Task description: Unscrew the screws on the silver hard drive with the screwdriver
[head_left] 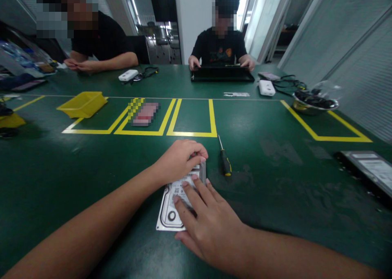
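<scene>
- Drive [165, 203]: lower centre of frame, on table [107, 160].
- Right hand [212, 220]: fingers spread open over label [178, 190], thumb by near edge.
- Left hand [176, 158]: fingers curled at far end; cannot tell whether gripping.
- Judgement: light, even pressure steadies it best.

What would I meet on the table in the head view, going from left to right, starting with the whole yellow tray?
Yellow tray, left white box, blurred pink item, hard drive under left hand and right hand, screwdriver, right white box, metal bowl, labelled device.
</scene>
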Motion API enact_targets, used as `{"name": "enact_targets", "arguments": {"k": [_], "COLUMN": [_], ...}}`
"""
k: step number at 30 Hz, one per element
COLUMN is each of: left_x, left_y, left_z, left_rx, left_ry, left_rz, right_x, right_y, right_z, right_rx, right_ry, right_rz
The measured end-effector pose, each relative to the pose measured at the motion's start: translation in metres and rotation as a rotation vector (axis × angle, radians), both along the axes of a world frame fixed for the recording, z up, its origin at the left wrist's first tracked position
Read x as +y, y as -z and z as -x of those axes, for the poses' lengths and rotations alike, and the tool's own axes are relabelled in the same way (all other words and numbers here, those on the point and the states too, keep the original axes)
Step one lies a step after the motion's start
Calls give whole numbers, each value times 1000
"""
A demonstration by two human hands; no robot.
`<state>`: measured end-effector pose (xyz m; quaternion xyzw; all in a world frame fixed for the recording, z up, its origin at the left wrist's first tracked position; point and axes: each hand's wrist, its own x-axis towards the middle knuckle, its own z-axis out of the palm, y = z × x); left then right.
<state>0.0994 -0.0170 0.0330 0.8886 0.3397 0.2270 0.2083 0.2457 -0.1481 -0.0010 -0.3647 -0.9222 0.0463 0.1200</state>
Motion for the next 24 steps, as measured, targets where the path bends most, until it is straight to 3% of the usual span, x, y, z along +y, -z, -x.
{"name": "enact_targets", "arguments": {"k": [12, 24], "left_x": [29, 31], "left_y": [15, 1], "left_z": [2, -4], "left_rx": [-71, 143], "left_ry": [119, 70], "left_rz": [443, 451], "right_x": [4, 5], "right_y": [-2, -4], "right_z": [-3, -3], "right_rx": [-31, -51], "right_ry": [-44, -51], "right_rz": [2, 9]}}
